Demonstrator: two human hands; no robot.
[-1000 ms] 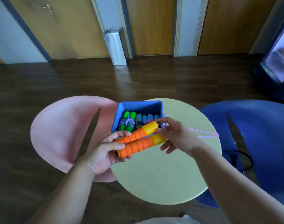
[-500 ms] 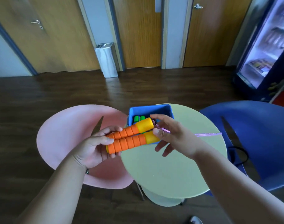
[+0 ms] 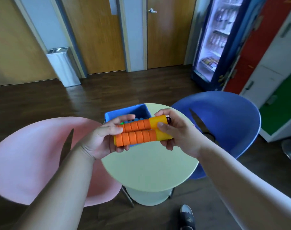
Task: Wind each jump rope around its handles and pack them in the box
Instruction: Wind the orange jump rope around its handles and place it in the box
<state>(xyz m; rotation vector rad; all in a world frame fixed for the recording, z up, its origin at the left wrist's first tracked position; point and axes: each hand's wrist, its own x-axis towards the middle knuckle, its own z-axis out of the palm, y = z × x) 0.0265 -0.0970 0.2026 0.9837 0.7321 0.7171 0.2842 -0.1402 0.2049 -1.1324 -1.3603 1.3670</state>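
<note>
Both hands, left and right, grip paired orange handles just near of the blue box on the table; winding appears about to begin, calling for the rope, unseen here.

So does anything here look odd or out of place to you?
Nothing stands out. Both hands, left hand and right hand, hold the two orange handles side by side above the blue box on the round table.
</note>
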